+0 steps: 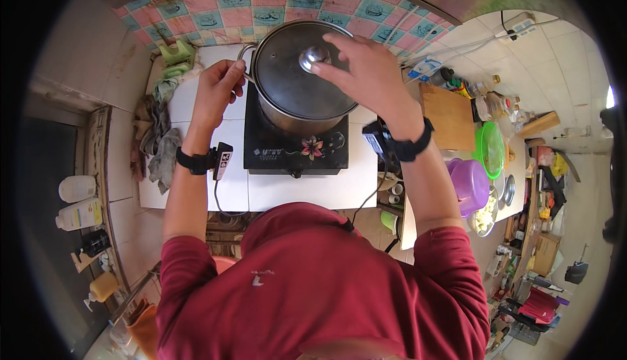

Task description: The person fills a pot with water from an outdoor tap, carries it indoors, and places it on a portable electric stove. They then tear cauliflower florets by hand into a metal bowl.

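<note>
A stainless steel pot (299,122) stands on a black induction cooker (269,152) with a flower print. A glass lid (279,83) with a metal rim covers it, and its inside looks dark. At the pot's left side, my left hand (218,88) pinches the loop handle (247,51) between thumb and fingers. My right hand (367,73) hovers over the right part of the lid with thumb and fingers spread around the shiny knob (314,58). The thumb tip is at the knob's lower edge; whether it touches is hard to tell. My right hand hides the pot's right side.
Grey rags (164,154) and a green plastic holder (177,56) lie left on the white tiled counter (228,159). To the right are a wooden cutting board (446,115), a green basket (490,149), a purple basin (468,186), a plate of chopped food (485,218) and bottles (490,105).
</note>
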A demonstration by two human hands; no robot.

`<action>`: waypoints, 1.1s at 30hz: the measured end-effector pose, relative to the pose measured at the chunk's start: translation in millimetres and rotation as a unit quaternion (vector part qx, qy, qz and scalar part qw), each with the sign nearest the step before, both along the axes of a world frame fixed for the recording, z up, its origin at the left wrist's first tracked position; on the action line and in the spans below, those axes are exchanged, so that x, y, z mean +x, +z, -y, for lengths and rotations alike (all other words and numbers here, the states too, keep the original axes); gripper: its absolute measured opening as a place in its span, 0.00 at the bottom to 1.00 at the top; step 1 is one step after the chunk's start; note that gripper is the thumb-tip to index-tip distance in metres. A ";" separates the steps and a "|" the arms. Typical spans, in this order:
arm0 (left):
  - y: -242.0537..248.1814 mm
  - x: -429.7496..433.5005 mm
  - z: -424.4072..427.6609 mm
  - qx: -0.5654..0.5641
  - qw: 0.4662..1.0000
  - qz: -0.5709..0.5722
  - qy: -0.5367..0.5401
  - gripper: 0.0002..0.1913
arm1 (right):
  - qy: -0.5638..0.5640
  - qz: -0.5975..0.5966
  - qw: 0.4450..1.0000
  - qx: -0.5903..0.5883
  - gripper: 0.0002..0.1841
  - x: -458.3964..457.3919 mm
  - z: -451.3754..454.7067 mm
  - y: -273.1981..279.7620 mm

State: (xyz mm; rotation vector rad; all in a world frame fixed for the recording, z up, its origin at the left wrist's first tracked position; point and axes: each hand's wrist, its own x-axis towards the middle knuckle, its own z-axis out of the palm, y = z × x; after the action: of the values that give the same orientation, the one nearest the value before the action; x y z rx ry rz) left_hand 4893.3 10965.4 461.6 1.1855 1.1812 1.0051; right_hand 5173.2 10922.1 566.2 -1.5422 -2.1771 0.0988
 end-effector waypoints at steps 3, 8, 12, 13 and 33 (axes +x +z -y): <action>-2.9 -3.9 5.5 0.039 0.999 0.022 -0.016 0.16 | 0.013 0.057 0.998 -0.022 0.25 -16.3 -19.0 -4.0; -9.2 -12.8 15.6 0.040 0.999 0.026 -0.007 0.14 | -0.007 0.036 0.997 -0.067 0.23 -11.0 -23.0 -0.3; -19.9 -24.8 24.7 0.026 0.999 0.030 0.009 0.14 | -0.036 -0.220 0.968 -0.116 0.20 17.4 -15.5 13.6; -24.0 -29.6 29.4 0.029 0.999 0.033 0.003 0.14 | -0.023 -0.285 0.952 -0.112 0.20 25.9 -14.2 17.2; -54.3 -53.6 61.0 -0.025 0.998 0.044 0.035 0.13 | -0.068 -0.419 0.900 -0.095 0.17 34.1 3.7 14.0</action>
State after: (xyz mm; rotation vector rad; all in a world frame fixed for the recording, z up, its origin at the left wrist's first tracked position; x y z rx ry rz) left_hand 4839.6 10904.4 407.3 1.0555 1.1796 1.0635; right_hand 5207.3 10918.4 580.2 -1.3750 -1.3948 0.7945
